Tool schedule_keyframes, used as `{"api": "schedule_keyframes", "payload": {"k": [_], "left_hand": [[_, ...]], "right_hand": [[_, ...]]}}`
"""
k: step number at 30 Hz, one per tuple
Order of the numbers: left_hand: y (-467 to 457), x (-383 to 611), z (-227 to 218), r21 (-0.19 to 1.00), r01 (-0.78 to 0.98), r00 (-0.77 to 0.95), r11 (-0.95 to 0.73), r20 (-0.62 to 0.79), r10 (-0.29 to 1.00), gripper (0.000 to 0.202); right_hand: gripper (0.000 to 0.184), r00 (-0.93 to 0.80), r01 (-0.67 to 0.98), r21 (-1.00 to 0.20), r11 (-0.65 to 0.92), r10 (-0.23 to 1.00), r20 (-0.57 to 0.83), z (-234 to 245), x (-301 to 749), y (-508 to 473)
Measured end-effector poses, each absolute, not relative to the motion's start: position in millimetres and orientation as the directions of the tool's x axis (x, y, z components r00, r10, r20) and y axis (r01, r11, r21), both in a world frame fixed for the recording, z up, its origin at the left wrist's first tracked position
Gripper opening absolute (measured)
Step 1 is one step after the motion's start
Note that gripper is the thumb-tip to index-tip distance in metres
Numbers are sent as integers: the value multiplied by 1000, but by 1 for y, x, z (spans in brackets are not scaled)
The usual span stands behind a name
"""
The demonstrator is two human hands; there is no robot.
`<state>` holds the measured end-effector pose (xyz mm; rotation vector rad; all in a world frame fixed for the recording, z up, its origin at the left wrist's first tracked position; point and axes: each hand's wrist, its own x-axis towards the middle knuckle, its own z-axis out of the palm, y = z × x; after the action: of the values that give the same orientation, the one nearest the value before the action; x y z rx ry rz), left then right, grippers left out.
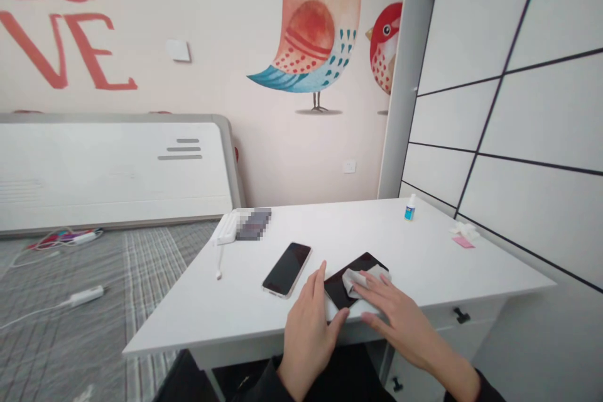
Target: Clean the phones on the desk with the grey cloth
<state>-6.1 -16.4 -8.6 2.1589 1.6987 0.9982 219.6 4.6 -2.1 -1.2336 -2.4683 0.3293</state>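
A black smartphone (351, 279) lies tilted on the white desk (198, 308), partly under both hands. My left hand (308, 333) holds its near left edge between thumb and fingers. My right hand (396, 314) rests on a crumpled white cloth (362, 282), pressing it against the phone's dark face. The cloth and fingers hide part of that face. A second smartphone (287, 269) lies face up just left of my left hand, its dark screen uncovered.
A small blue-labelled bottle (410, 208) stands at the back of the desk. A white device (226, 228) and a pixelated dark object (254, 223) lie at the back left. A white tissue (464, 230) lies at the right. The desk's left edge drops to a bed with cables.
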Motion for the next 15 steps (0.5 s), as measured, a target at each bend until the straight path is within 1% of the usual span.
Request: {"api": "schedule_keyframes", "payload": {"k": [3, 5, 7, 10, 12, 13, 15], "left_hand": [[-16, -7, -9, 567, 767, 101, -300, 355, 929, 84], [-14, -8, -10, 579, 759, 98, -298, 351, 931, 84], [-12, -10, -12, 591, 745, 107, -308, 350, 931, 82], [-10, -12, -10, 619, 722, 120, -309, 327, 937, 81], [-10, -12, -7, 635, 714, 117, -294, 306, 945, 83], [-10, -12, -5, 639, 713, 114, -287, 298, 948, 85], [-9, -11, -3, 641, 713, 121, -285, 288, 950, 89]], "right_hand": [[65, -426, 815, -332, 476, 879, 214, 2, 224, 27], [71, -391, 836, -321, 445, 894, 220, 8, 208, 34], [74, -436, 802, -335, 494, 868, 236, 10, 188, 29], [71, -594, 654, -394, 646, 761, 261, 5, 175, 8], [67, -654, 582, -426, 692, 710, 260, -2, 186, -1], [64, -654, 579, -435, 689, 711, 256, -5, 196, -3], [57, -594, 636, -433, 639, 764, 254, -6, 217, 3]]}}
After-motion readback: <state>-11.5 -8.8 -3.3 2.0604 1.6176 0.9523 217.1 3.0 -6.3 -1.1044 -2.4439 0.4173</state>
